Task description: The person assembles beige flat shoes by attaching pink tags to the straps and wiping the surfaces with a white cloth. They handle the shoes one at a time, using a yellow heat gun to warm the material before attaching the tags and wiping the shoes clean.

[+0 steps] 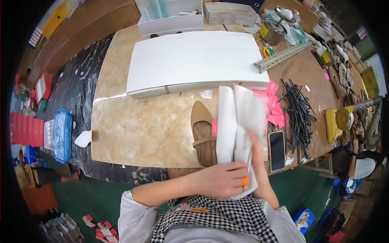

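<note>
My left hand (227,180), with an orange band on one finger, is closed on the lower end of a folded white paper sheet (227,121). Behind the paper's right side my right hand (256,152) grips it too, partly hidden and smeared by motion. Whether anything lies inside the fold I cannot tell. Just left of the paper, a tan flat shoe (202,129) with a pointed toe and a strap lies on the table, toe away from me. A pink tag (214,128) shows beside it. Beyond both lies a wide stack of white paper sheets (194,60).
Right of the paper are pink tags (275,109), a phone (276,150) and a pile of black sticks (298,117). A metal angle bar (283,56) overlaps the stack's corner near a can (273,32). A blue basket (63,135) stands left; a white box (170,18) is behind.
</note>
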